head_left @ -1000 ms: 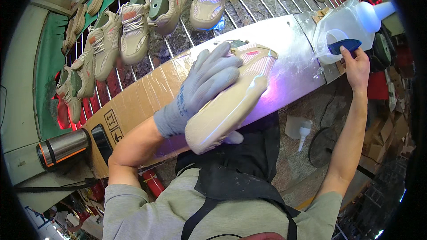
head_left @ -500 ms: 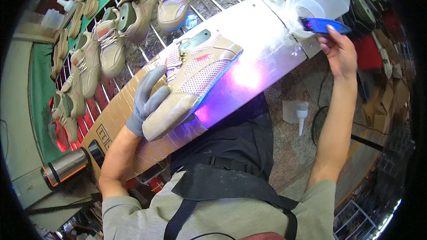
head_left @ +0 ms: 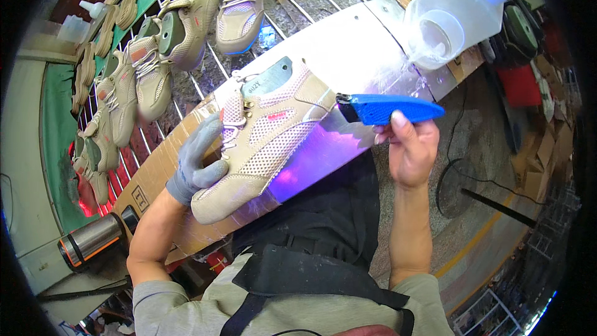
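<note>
A beige mesh shoe rests tilted over the work board, its toe toward the lower left and a green shoe last inside it. My left hand, in a grey glove, holds it by the lace side and toe, the thumb bent over the upper. My bare right hand grips a blue-handled brush with short dark bristles. The bristle end is close to the shoe's heel edge; I cannot tell whether it touches.
A translucent plastic jug with a round cup-like opening stands at the board's far right. The board has a shiny metal plate and cardboard. Several similar shoes line the metal rack at left. A steel flask lies lower left.
My right hand has brought the brush from the jug's opening leftward and nearer, up to the shoe's heel. The shoe has shifted slightly nearer and turned, showing more of its side.
</note>
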`<state>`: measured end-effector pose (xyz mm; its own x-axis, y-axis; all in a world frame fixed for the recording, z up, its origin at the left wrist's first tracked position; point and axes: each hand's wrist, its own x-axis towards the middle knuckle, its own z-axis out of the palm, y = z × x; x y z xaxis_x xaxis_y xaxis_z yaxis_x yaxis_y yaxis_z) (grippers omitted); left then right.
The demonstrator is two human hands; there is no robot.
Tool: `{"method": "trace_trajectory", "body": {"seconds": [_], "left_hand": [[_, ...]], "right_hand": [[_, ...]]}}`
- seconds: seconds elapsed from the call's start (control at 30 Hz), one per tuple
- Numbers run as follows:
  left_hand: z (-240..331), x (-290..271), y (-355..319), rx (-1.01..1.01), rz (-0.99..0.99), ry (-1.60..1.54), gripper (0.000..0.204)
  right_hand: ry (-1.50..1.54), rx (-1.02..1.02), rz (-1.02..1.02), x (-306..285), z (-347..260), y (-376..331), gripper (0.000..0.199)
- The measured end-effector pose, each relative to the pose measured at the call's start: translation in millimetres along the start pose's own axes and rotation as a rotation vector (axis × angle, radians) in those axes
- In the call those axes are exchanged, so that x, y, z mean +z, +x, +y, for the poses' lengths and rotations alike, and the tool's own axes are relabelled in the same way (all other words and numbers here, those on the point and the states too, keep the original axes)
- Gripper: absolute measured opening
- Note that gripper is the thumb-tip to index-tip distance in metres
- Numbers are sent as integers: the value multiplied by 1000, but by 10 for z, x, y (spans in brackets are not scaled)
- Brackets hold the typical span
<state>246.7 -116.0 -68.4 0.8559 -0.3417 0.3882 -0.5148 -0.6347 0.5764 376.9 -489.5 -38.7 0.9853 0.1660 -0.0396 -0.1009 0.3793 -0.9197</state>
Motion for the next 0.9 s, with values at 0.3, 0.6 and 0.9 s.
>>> {"method": "trace_trajectory", "body": {"seconds": [0.3,0.6,0.9], "left_hand": [[110,-98,117,34,-61,43,54],[99,-94,68,57,-57,47,54],[118,-113,36,39,-25,47,52]], "right_hand": [[-1468,-987,-175,35,-308,442,18],[-1221,-723,-185,83,-230,172,29],[-932,-413,-245,289,-306,-158,17]]}}
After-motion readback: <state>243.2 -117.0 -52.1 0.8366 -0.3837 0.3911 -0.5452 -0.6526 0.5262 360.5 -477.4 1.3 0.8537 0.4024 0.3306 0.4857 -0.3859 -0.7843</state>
